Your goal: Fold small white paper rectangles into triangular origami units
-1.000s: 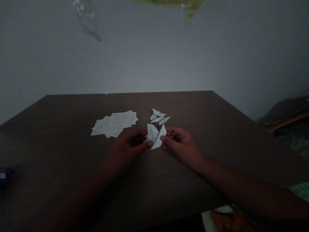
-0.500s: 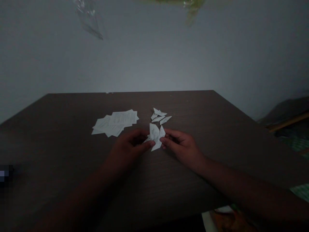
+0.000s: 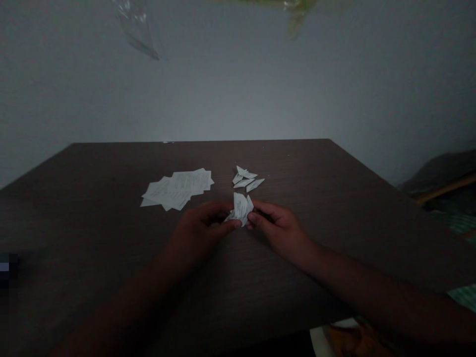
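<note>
Between my two hands is folded printed paper (image 3: 241, 207), with pointed flaps standing up at its far side. My left hand (image 3: 203, 223) pinches its left part between thumb and fingers. On the other side, my right hand (image 3: 277, 223) grips the right part, thumb on the near face. My fingertips hide some of the folds, and whether it is one piece or two joined pieces I cannot tell. Just beyond lie several small folded paper pieces (image 3: 244, 183), shaped like slanted strips with pointed ends. Left of them, flat printed paper sheets (image 3: 178, 188) overlap in a loose spread.
The dark wooden table (image 3: 111, 238) reaches back to a grey wall (image 3: 238, 89). A clear plastic bag (image 3: 137, 29) hangs on the wall at upper left. A dark blurred item (image 3: 7, 270) shows at the left edge. Green checked cloth (image 3: 453, 223) lies beyond the table's right side.
The right part of the held paper has moved in against the left part, closing the gap between them. My hands have drawn slightly closer together. The sheets and folded pieces stay put.
</note>
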Action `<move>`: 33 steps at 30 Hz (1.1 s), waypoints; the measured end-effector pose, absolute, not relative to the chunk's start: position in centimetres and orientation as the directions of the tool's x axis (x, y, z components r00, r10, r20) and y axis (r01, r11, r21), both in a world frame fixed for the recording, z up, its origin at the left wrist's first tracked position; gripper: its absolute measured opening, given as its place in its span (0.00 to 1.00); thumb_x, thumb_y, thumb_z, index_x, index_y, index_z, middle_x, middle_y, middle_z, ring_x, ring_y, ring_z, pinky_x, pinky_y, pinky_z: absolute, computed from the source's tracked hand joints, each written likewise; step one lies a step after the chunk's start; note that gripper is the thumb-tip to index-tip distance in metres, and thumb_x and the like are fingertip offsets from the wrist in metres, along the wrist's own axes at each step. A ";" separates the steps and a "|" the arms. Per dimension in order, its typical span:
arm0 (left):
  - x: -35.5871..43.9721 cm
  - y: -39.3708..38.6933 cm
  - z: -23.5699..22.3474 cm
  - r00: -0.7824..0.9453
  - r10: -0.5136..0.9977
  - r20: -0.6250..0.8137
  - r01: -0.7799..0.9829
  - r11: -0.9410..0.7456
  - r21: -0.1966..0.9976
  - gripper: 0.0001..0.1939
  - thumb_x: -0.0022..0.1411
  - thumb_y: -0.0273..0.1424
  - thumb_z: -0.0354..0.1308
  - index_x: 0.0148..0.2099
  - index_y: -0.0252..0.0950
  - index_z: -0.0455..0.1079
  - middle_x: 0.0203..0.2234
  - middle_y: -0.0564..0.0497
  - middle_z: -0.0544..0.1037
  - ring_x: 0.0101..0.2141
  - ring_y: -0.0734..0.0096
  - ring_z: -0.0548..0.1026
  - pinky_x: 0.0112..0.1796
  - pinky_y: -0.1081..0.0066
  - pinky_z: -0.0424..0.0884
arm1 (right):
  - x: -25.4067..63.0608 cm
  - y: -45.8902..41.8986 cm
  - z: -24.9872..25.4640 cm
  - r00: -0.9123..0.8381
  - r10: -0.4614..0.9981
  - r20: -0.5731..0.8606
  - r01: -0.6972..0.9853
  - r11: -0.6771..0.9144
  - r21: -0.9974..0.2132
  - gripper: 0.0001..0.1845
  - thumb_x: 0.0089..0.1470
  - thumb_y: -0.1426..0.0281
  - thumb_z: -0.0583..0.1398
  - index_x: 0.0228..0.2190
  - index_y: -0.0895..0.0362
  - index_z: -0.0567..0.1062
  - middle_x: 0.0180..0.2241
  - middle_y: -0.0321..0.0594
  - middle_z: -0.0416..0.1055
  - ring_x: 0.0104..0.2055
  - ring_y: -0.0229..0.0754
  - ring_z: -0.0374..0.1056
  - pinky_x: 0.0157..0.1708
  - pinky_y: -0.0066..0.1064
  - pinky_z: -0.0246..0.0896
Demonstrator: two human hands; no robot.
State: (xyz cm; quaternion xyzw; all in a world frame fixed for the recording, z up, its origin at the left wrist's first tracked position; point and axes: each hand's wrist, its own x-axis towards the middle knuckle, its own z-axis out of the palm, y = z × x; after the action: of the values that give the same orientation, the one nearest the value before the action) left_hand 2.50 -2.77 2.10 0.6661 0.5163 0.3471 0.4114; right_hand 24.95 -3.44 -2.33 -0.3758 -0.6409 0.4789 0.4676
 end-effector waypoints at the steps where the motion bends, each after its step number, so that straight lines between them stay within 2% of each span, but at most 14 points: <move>1: 2.5 -2.8 2.1 0.238 0.970 0.056 0.407 -0.152 0.901 0.17 0.58 0.46 0.74 0.46 0.44 0.88 0.45 0.47 0.92 0.46 0.47 0.87 0.52 0.50 0.83 | 25.0 -3.5 -2.3 -0.282 0.930 0.235 0.039 0.256 -0.966 0.15 0.72 0.62 0.65 0.53 0.49 0.89 0.41 0.38 0.82 0.41 0.45 0.76 0.47 0.39 0.75; 6: 2.2 -2.9 1.9 0.341 0.920 0.191 0.426 -0.333 0.841 0.10 0.65 0.42 0.71 0.45 0.48 0.89 0.52 0.47 0.90 0.54 0.45 0.86 0.61 0.47 0.81 | 25.0 -3.6 -2.2 -0.298 0.923 0.245 0.099 0.285 -0.953 0.16 0.72 0.64 0.64 0.55 0.48 0.88 0.42 0.38 0.82 0.43 0.46 0.77 0.50 0.41 0.76; 9: 2.0 -2.7 1.3 0.400 0.887 0.232 0.467 -0.415 0.780 0.11 0.70 0.40 0.67 0.50 0.48 0.89 0.57 0.47 0.89 0.56 0.47 0.85 0.64 0.47 0.80 | 25.1 -3.5 -2.5 -0.324 0.923 0.209 0.134 0.263 -0.955 0.17 0.73 0.64 0.64 0.59 0.49 0.86 0.44 0.40 0.83 0.45 0.47 0.78 0.52 0.43 0.77; 12: 1.8 -2.2 0.0 0.480 0.848 0.224 0.510 -0.477 0.715 0.16 0.73 0.34 0.62 0.56 0.45 0.88 0.60 0.45 0.87 0.60 0.47 0.84 0.66 0.46 0.78 | 25.6 -3.1 -3.1 -0.312 0.918 0.245 0.234 0.324 -0.917 0.25 0.68 0.65 0.69 0.65 0.49 0.82 0.55 0.46 0.83 0.55 0.52 0.79 0.59 0.50 0.76; 14: 1.7 -1.7 -0.9 0.517 0.828 0.215 0.510 -0.500 0.700 0.16 0.72 0.34 0.64 0.57 0.45 0.87 0.58 0.43 0.88 0.60 0.45 0.84 0.66 0.45 0.78 | 26.1 -2.5 -3.4 -0.357 0.877 0.323 0.329 0.441 -0.835 0.32 0.64 0.69 0.71 0.68 0.49 0.80 0.63 0.51 0.79 0.63 0.56 0.76 0.64 0.53 0.74; 15: 1.6 -1.5 -1.3 0.519 0.830 0.203 0.515 -0.494 0.700 0.16 0.72 0.34 0.64 0.58 0.44 0.86 0.58 0.43 0.88 0.60 0.45 0.84 0.67 0.44 0.77 | 26.3 -2.2 -3.4 -0.391 0.849 0.356 0.360 0.497 -0.790 0.31 0.64 0.72 0.70 0.67 0.49 0.80 0.63 0.51 0.78 0.64 0.56 0.75 0.64 0.53 0.74; 17: 1.5 -1.2 -1.8 0.518 0.831 0.203 0.518 -0.493 0.699 0.16 0.72 0.33 0.63 0.59 0.44 0.85 0.58 0.43 0.88 0.60 0.45 0.84 0.67 0.45 0.76 | 26.8 -1.5 -3.5 -0.468 0.795 0.386 0.398 0.580 -0.711 0.27 0.65 0.76 0.68 0.62 0.49 0.82 0.60 0.49 0.79 0.63 0.55 0.76 0.64 0.52 0.74; 19: 1.3 -1.1 -2.0 0.501 0.840 0.206 0.524 -0.484 0.701 0.17 0.74 0.34 0.63 0.61 0.43 0.83 0.59 0.44 0.88 0.60 0.46 0.84 0.67 0.47 0.76 | 27.0 -1.0 -3.4 -0.503 0.776 0.380 0.427 0.605 -0.672 0.22 0.64 0.79 0.67 0.56 0.50 0.84 0.54 0.47 0.81 0.58 0.52 0.78 0.61 0.50 0.76; 22: 1.0 -1.1 -2.0 0.518 0.835 0.186 0.529 -0.484 0.698 0.18 0.71 0.35 0.67 0.61 0.44 0.82 0.59 0.44 0.86 0.59 0.46 0.84 0.64 0.48 0.77 | 27.1 -0.5 -3.3 -0.487 0.813 0.318 0.471 0.551 -0.689 0.18 0.62 0.80 0.69 0.51 0.52 0.83 0.49 0.43 0.80 0.48 0.48 0.78 0.54 0.44 0.77; 24: 0.9 -1.0 -2.1 0.555 0.815 0.167 0.522 -0.497 0.693 0.19 0.67 0.34 0.71 0.59 0.44 0.81 0.58 0.45 0.85 0.58 0.46 0.84 0.62 0.50 0.79 | 27.1 -0.3 -3.4 -0.489 0.827 0.278 0.477 0.520 -0.709 0.18 0.61 0.78 0.72 0.51 0.52 0.82 0.48 0.41 0.79 0.46 0.46 0.77 0.52 0.42 0.76; 28: 1.0 -0.4 -2.5 0.555 0.818 0.154 0.558 -0.503 0.660 0.17 0.68 0.32 0.67 0.58 0.43 0.80 0.57 0.47 0.84 0.56 0.50 0.84 0.61 0.54 0.79 | 27.1 -0.4 -3.5 -0.528 0.798 0.289 0.485 0.563 -0.669 0.22 0.60 0.73 0.77 0.53 0.51 0.81 0.52 0.45 0.78 0.54 0.52 0.76 0.57 0.47 0.75; 33: 0.7 0.3 -2.7 0.589 0.800 0.113 0.569 -0.509 0.646 0.18 0.69 0.34 0.69 0.59 0.41 0.80 0.54 0.42 0.86 0.54 0.46 0.85 0.59 0.49 0.81 | 27.0 -0.6 -3.4 -0.542 0.774 0.328 0.533 0.618 -0.578 0.27 0.58 0.71 0.78 0.56 0.50 0.81 0.58 0.48 0.77 0.65 0.60 0.72 0.66 0.56 0.70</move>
State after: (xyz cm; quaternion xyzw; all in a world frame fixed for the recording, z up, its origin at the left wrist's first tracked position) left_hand 0.67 0.29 -2.75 0.8446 0.4053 0.2035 0.2847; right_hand 27.02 -0.64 -3.39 -0.3831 -0.8525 0.2102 0.2869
